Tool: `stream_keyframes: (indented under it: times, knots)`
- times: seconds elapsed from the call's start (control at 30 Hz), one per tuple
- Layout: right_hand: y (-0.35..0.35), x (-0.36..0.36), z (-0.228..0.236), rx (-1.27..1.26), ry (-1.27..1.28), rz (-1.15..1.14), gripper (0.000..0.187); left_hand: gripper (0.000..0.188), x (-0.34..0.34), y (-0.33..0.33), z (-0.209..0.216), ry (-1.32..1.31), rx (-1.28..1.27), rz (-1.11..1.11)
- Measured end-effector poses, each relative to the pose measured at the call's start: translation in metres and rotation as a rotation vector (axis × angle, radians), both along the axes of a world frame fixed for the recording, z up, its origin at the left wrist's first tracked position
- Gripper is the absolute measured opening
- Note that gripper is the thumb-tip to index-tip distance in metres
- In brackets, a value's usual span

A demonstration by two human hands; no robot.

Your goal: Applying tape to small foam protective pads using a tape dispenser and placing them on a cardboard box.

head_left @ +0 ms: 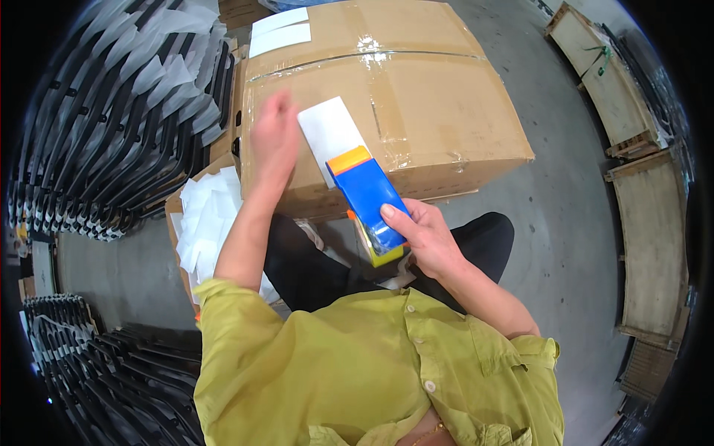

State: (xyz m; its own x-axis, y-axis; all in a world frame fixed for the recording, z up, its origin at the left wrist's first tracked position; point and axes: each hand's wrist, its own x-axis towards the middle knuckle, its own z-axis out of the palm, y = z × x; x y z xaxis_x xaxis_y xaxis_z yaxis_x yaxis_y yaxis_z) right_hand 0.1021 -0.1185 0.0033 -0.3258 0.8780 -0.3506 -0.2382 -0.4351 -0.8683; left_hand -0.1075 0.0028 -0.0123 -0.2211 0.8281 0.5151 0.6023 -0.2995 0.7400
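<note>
My right hand [431,236] grips a flat blue box-like object [368,195] with an orange end, its thumb lying across the blue face. Beneath it shows a yellow-green piece [387,257], partly hidden. A white sheet [331,132] reaches out from under the orange end, in front of the carton's near side; I cannot tell whether it touches the carton. To the left, my left hand [275,137] is raised beside the sheet, apart from it. Its fingers look curled in and are blurred; what they hold, if anything, cannot be made out.
A large taped carton [439,97] stands ahead, with white labels [281,33] on top. Left of my legs, a box holds loose white sheets [208,219]. Black metal frames [111,111] with wrapping are stacked at left, more frames [111,372] below. Wooden crates [647,245] line the right.
</note>
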Motion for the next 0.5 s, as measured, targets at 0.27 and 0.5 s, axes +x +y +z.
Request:
stream_keyframes:
  times: [0.27, 0.5]
  knots:
    - [-0.025, 0.045, -0.008, 0.051, -0.124, 0.164, 0.037, 0.063, 0.011, -0.116, -0.03, -0.993, -1.098, -0.415]
    - [-0.039, 0.06, -0.013, 0.181, -0.283, 0.271, 0.041, 0.036, 0.053, -0.099, -0.048, -1.196, -0.906, -0.348]
